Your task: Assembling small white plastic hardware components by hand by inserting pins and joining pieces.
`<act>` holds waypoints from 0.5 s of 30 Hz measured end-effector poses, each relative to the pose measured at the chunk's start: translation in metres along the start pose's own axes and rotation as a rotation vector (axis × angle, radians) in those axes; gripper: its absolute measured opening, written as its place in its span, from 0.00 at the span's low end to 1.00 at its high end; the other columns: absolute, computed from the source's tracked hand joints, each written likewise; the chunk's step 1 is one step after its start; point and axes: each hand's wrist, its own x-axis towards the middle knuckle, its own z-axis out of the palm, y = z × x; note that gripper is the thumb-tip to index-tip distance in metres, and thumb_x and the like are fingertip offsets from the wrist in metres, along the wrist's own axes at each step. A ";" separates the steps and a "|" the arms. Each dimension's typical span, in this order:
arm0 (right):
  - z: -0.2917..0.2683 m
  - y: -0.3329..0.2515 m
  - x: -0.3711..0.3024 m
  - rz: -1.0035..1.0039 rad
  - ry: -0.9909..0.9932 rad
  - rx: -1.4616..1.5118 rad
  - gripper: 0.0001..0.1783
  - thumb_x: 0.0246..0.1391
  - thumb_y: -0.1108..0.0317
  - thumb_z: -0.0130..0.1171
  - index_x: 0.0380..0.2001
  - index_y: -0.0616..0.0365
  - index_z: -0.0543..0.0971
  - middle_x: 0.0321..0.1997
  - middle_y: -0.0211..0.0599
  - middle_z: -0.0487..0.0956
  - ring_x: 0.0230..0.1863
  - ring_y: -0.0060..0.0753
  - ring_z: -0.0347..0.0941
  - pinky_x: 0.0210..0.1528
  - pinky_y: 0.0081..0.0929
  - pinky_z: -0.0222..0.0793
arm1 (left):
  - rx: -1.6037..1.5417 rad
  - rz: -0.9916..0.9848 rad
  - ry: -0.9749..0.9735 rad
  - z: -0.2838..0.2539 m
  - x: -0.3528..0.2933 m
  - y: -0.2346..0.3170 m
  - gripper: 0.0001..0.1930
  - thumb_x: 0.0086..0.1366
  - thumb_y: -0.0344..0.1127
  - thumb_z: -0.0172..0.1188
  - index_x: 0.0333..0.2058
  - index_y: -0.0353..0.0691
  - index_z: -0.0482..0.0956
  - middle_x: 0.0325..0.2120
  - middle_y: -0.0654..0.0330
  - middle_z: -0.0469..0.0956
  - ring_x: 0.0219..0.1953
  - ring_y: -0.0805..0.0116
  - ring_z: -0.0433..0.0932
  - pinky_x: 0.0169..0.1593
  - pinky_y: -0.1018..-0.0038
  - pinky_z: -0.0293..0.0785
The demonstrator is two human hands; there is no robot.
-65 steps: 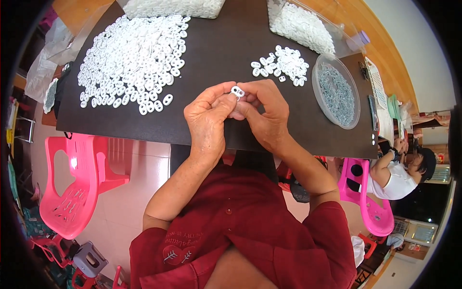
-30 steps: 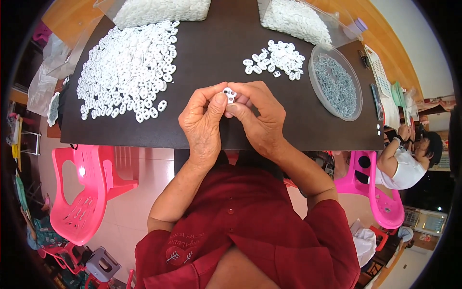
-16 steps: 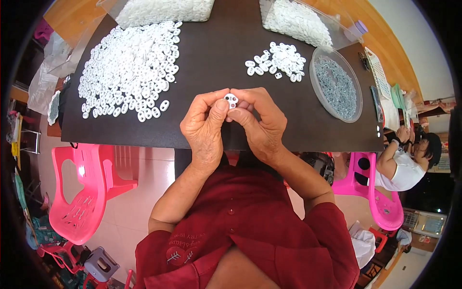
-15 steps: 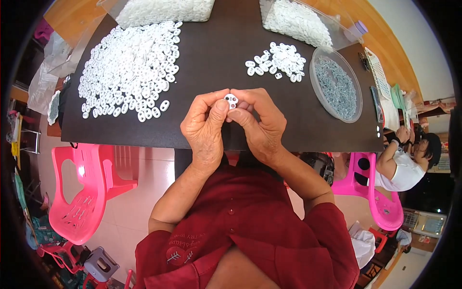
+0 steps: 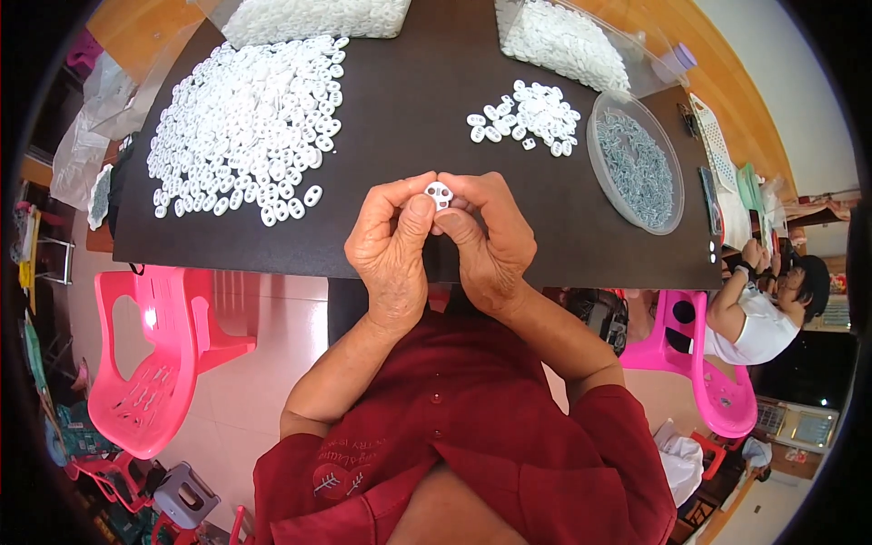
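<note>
Both my hands meet over the near edge of the dark table, pinching a small white plastic piece with holes [image 5: 440,195]. My left hand [image 5: 391,241] has its thumb and forefinger closed on the left side of the piece. On the other side, the fingertips of my right hand [image 5: 495,241] press against it. My fingers cover part of it. Similar white two-holed pieces lie in a big heap [image 5: 241,127] at the left. A smaller pile of white pieces [image 5: 545,113] sits to the right, beside a round clear tray [image 5: 679,213] of grey metal screws [image 5: 636,173].
Two clear bins stand at the far side, holding white pieces [image 5: 318,18] at the left and more white parts [image 5: 563,45] at the right. A pink chair [image 5: 145,381] is at the left, a magenta chair [image 5: 695,363] at the right. Another person [image 5: 763,309] sits farther right.
The white piece has turned slightly between my fingertips, so its holes show at a different angle. Both hands keep their pinch in nearly the same place.
</note>
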 end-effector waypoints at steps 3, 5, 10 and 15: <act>0.003 -0.001 -0.001 -0.036 0.007 -0.056 0.14 0.51 0.80 0.55 0.43 0.65 0.73 0.31 0.31 0.69 0.29 0.19 0.66 0.31 0.16 0.64 | -0.031 -0.011 0.011 -0.001 0.000 0.000 0.09 0.63 0.30 0.56 0.39 0.31 0.75 0.32 0.63 0.75 0.31 0.81 0.70 0.35 0.84 0.69; 0.004 -0.001 -0.001 -0.081 0.017 -0.103 0.14 0.51 0.79 0.55 0.44 0.65 0.73 0.31 0.31 0.69 0.29 0.19 0.65 0.31 0.16 0.64 | -0.018 -0.010 0.026 0.000 -0.001 0.000 0.09 0.63 0.31 0.56 0.39 0.31 0.75 0.32 0.64 0.75 0.32 0.81 0.70 0.37 0.84 0.69; 0.006 0.002 -0.004 -0.059 0.061 -0.033 0.13 0.51 0.77 0.57 0.42 0.65 0.73 0.31 0.32 0.69 0.29 0.20 0.64 0.30 0.16 0.63 | -0.023 -0.007 0.002 -0.001 -0.003 0.002 0.09 0.63 0.31 0.56 0.38 0.32 0.75 0.32 0.63 0.75 0.33 0.81 0.70 0.38 0.84 0.69; 0.008 -0.001 -0.001 -0.096 0.098 -0.058 0.12 0.49 0.74 0.60 0.38 0.64 0.74 0.30 0.34 0.72 0.27 0.26 0.65 0.27 0.20 0.63 | -0.040 -0.009 -0.020 -0.002 -0.003 0.003 0.08 0.64 0.31 0.55 0.38 0.32 0.75 0.30 0.64 0.74 0.30 0.82 0.69 0.35 0.85 0.67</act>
